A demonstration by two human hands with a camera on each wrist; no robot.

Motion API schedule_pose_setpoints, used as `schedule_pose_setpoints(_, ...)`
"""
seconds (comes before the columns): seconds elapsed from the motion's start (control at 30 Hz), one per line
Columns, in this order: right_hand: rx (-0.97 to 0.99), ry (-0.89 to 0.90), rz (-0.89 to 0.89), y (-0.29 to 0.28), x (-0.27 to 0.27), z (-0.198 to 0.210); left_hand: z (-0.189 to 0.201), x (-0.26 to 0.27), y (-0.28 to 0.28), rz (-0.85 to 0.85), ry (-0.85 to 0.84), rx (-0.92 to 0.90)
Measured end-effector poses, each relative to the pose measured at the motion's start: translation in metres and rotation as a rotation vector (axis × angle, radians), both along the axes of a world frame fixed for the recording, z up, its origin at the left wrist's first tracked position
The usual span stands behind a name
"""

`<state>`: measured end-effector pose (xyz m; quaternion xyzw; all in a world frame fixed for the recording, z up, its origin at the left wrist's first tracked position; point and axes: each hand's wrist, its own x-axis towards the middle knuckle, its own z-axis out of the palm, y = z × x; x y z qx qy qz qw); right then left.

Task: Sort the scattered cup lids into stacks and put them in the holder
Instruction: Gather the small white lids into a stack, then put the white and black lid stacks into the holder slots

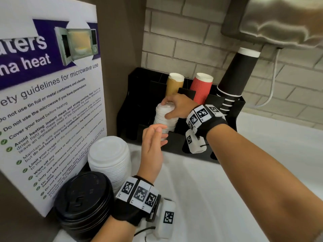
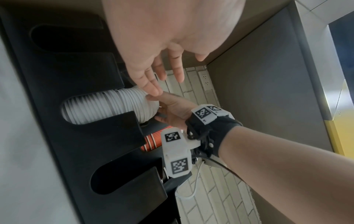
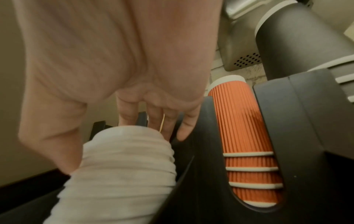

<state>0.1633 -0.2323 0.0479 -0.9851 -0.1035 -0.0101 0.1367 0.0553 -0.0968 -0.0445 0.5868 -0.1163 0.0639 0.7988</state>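
A tall stack of small white lids stands in a front slot of the black holder. My right hand grips the top of that stack, thumb on its near side and fingers over the far side. My left hand is open with straight fingers just in front of the stack. Whether it touches the lids I cannot tell.
A stack of large white lids and a stack of black lids stand at the left, by a leaning microwave poster. The holder's back slots hold brown cups, red cups and black cups. A white cloth covers the counter.
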Motion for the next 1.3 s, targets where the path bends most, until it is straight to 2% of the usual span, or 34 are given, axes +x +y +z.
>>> schedule_pose_setpoints(0.2,-0.196,-0.072,-0.035,0.0,-0.016,-0.003,0.001,-0.005,-0.006,-0.024,-0.01,0.031)
schedule_pose_setpoints(0.6,-0.228,-0.132,0.002,0.002,-0.02,-0.016,0.006,-0.009,-0.009,-0.047,-0.04,0.04)
schedule_pose_setpoints(0.67,-0.184,-0.138,-0.001,0.001,-0.021,-0.014,0.01,-0.01,-0.01,-0.055,-0.052,0.047)
schedule_pose_setpoints(0.87,0.173,-0.264,-0.028,-0.024,-0.042,0.003,0.047,-0.016,-0.005,-0.107,-0.204,0.117)
schedule_pose_setpoints(0.97,0.288,-0.242,0.018,-0.032,-0.068,0.002,0.079,-0.018,0.007,-0.247,-0.279,0.334)
schedule_pose_setpoints(1.07,0.355,-0.095,0.138,-0.022,-0.097,-0.012,0.107,-0.024,0.022,-0.297,-0.354,0.662)
schedule_pose_setpoints(1.2,0.365,0.27,0.245,0.014,-0.136,-0.044,0.128,-0.036,0.052,-0.193,-0.343,1.101)
schedule_pose_setpoints(1.3,0.294,0.434,0.351,0.044,-0.158,-0.064,0.131,-0.046,0.078,-0.044,-0.214,1.438)
